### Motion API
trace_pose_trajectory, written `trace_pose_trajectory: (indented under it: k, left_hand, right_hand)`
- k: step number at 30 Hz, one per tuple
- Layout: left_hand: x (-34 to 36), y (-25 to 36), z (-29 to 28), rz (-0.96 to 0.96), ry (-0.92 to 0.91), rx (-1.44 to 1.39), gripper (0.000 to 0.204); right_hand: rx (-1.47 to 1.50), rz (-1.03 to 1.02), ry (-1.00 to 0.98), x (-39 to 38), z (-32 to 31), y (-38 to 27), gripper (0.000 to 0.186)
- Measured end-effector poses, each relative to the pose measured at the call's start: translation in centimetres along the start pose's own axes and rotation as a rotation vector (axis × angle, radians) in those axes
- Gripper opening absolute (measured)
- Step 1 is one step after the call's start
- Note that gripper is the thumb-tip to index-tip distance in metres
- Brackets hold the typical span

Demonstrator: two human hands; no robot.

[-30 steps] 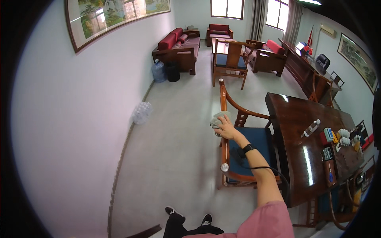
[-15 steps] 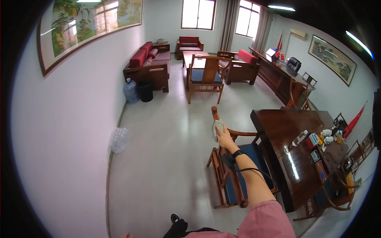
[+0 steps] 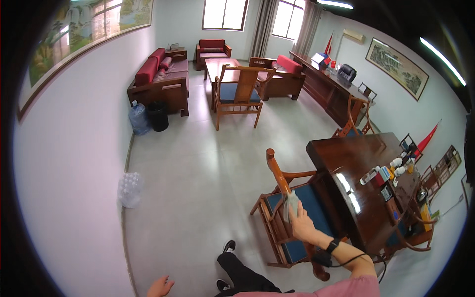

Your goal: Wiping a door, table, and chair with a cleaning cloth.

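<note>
My right hand (image 3: 303, 225) presses a greyish-white cloth (image 3: 292, 204) onto the curved top rail of a wooden armchair (image 3: 280, 173). Its fingers lie closed over the cloth. The chair has a blue seat and stands against the near side of a dark polished wooden table (image 3: 341, 153). A black band circles my right wrist, and a dark cable hangs by the forearm. Low at the bottom edge, my left hand (image 3: 161, 287) hangs away from everything, fingers apart and holding nothing.
A bag of clear bottles (image 3: 130, 190) lies by the left wall. Farther back stand a blue water jug (image 3: 139, 119), a black bin (image 3: 158, 116), another wooden chair (image 3: 240, 91) and a red-cushioned sofa (image 3: 161, 89). A bottle and small items sit on the table.
My right hand has slid the cloth along the chair rail, nearer to me. My left hand has come farther into view, and both feet now show as the view has shifted.
</note>
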State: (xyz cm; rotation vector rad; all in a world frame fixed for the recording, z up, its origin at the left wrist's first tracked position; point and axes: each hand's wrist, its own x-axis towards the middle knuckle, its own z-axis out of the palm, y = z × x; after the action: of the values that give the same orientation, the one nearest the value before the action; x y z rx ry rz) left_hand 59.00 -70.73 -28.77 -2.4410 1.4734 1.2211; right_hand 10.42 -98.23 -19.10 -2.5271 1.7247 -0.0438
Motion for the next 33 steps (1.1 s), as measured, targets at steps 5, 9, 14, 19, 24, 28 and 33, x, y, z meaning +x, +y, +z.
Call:
trace_pose_trajectory:
  k: [5, 9, 14, 19, 24, 28, 33]
  left_hand:
    - [6.9, 6.3, -6.8, 0.093, -0.001, 0.032, 0.056]
    - [12.4, 9.3, -10.4, 0.153, 0.121, 0.000, 0.044]
    - [17.0, 17.0, -17.6, 0.055, 0.002, -0.014, 0.055]
    - [23.0, 21.4, -21.1, 0.172, -0.051, 0.068, 0.053]
    - [30.3, 27.0, -23.5, 0.352, -0.142, 0.187, 0.053]
    - [37.0, 30.9, -25.5, 0.438, -0.222, 0.245, 0.053]
    - [46.6, 34.1, -29.1, 0.577, -0.297, 0.268, 0.054]
  right_hand:
    - [0.087, 0.034, 0.098, 13.8, -0.5, 1.0, 0.077]
    - [0.406, 0.110, 0.147, 21.8, 0.6, 3.1, 0.069]
    - [0.869, -0.100, 0.348, 24.9, 0.0, 4.6, 0.057]
    - [0.669, -0.219, 0.244, 27.2, -2.0, 4.7, 0.046]
    - [0.486, -0.339, 0.076, 30.3, -3.5, 4.9, 0.035]
    - [0.721, -0.245, -0.085, 32.7, -2.5, 5.8, 0.025]
    - [1.059, 0.198, -0.532, 36.2, -4.1, 6.2, 0.025]
